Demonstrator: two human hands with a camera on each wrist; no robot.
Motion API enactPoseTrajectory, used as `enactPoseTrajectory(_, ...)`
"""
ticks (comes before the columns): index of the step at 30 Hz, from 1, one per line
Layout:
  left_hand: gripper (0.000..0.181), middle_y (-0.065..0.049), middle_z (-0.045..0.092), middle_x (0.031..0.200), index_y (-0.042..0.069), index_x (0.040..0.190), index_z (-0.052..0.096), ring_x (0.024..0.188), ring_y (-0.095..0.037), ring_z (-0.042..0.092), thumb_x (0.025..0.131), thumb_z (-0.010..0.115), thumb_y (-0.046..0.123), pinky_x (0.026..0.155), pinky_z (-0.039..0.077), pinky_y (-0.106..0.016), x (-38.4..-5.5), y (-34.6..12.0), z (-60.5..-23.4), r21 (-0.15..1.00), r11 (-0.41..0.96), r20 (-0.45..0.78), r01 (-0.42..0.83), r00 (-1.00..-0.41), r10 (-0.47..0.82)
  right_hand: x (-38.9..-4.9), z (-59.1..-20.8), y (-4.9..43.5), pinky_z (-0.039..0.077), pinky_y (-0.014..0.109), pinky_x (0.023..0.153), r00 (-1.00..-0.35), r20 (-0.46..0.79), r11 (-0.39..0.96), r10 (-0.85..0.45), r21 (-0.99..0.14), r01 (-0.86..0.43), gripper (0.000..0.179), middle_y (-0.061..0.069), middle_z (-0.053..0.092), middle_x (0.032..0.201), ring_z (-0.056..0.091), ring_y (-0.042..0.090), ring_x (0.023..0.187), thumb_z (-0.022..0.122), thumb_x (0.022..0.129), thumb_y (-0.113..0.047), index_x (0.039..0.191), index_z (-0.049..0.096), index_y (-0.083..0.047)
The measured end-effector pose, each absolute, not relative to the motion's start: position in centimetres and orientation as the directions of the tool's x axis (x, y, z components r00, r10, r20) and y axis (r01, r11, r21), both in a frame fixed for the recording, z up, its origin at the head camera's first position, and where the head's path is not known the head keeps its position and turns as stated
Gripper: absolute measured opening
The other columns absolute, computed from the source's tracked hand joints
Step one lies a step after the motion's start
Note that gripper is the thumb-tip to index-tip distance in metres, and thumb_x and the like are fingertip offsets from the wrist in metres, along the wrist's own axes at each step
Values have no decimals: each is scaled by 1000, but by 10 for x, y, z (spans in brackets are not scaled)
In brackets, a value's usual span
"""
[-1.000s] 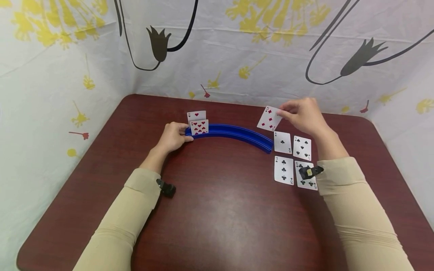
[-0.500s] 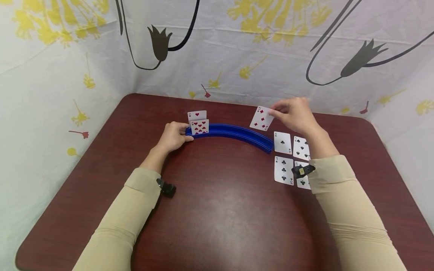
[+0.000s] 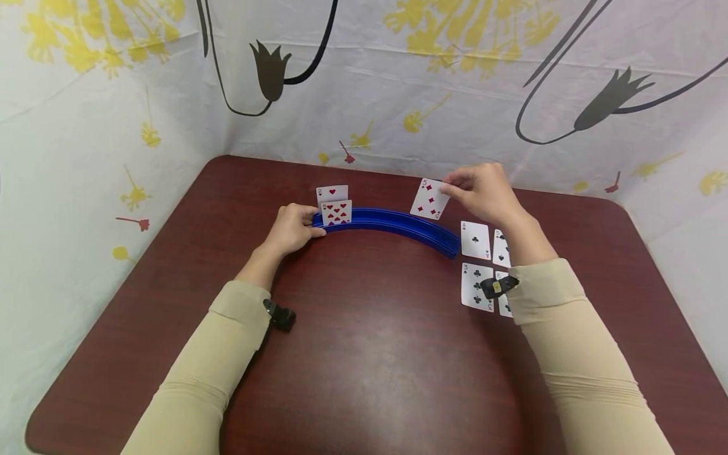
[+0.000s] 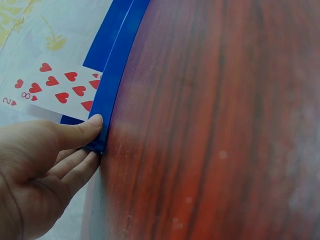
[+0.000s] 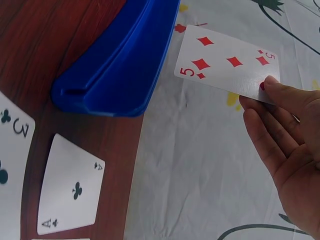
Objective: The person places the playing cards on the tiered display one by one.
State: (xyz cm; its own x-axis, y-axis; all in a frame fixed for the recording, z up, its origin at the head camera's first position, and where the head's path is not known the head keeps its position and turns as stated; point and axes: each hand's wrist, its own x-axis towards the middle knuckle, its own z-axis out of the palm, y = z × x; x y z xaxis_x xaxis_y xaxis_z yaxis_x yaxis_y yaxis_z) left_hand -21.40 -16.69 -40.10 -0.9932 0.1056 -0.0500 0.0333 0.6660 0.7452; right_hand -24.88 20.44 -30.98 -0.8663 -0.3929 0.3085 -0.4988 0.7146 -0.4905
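Observation:
A curved blue card holder (image 3: 392, 221) lies toward the back of the table. My left hand (image 3: 289, 230) grips its left end, the thumb (image 4: 82, 131) on the front face and the fingers underneath or behind. Near that end stand an eight of hearts (image 3: 337, 213) and, behind and higher, a two of hearts (image 3: 332, 192). With thumb and fingertips, my right hand (image 3: 482, 193) pinches a five of diamonds (image 3: 428, 201) by its edge. That card is face toward me, tilted, apart from the holder in the right wrist view and just behind its right part.
At the holder's right end an ace of clubs (image 3: 475, 241) and a three of clubs (image 5: 12, 165) lie face up. Beside them, a five of spades (image 3: 501, 248) and a six of clubs (image 3: 504, 308) are partly covered by my right arm. A patterned cloth (image 3: 364, 95) hangs behind the table.
My right hand has moved left with the five of diamonds, from above the ace to behind the holder's right part. The left hand, holder and standing cards have stayed put.

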Motion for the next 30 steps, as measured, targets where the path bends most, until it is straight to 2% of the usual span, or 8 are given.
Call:
enactPoseTrajectory(3,49,-23,67,126,-3,134,64,113,-32,68,89,79,9,98,53,-44,-214,-167,-401,746,665,-47,37,-993,108,-249,-310,200,58,39,74,-861,310,706,-402,-494,-508,15,14,76,88,75,30,82,75,94,-15,95,78,0)
enactPoseTrajectory(12,48,-23,67,126,-2,134,64,113,-31,68,89,78,9,99,53,-44,-214,-167,-402,744,667,-50,32,-993,104,-251,-312,187,57,39,72,-842,338,689,-421,-485,-539,15,12,76,86,75,28,79,76,93,-16,94,79,-1)
enactPoseTrajectory(18,49,-23,67,125,-3,134,63,112,-32,68,89,79,9,98,54,-44,-213,-167,-402,751,660,-49,32,-993,104,-253,-313,178,55,33,71,-837,330,667,-437,-506,-547,13,11,76,85,75,25,79,76,93,-15,93,79,-2)
enactPoseTrajectory(30,48,-23,68,125,-3,134,64,112,-31,68,89,78,9,98,54,-44,-214,-168,-402,753,657,-48,34,-993,107,-254,-312,162,58,42,74,-810,343,630,-476,-509,-586,12,13,76,86,75,26,79,75,93,-12,95,78,0)
